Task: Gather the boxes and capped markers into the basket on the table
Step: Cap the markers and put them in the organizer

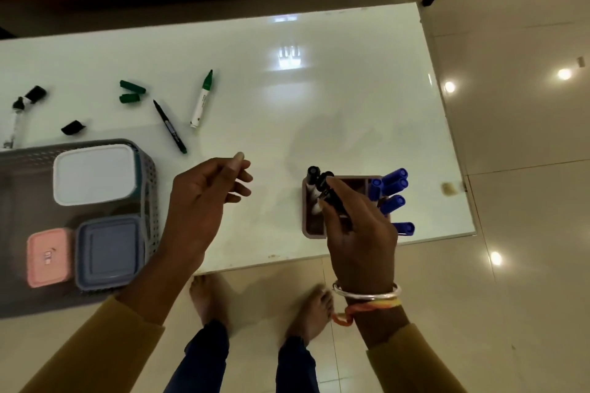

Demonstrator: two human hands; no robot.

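Marker (pixel 329 191) hangs in right hand (pixel 360 233) over brown holder (pixel 314 227), left hand (pixel 198 204) relaxed

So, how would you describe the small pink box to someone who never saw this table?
Find the grey perforated plastic basket at the left near edge of the white table, holding three lidded boxes. The small pink plastic box lies in its near-left corner, beside the blue-grey square box. It is the only pink one and the smallest.
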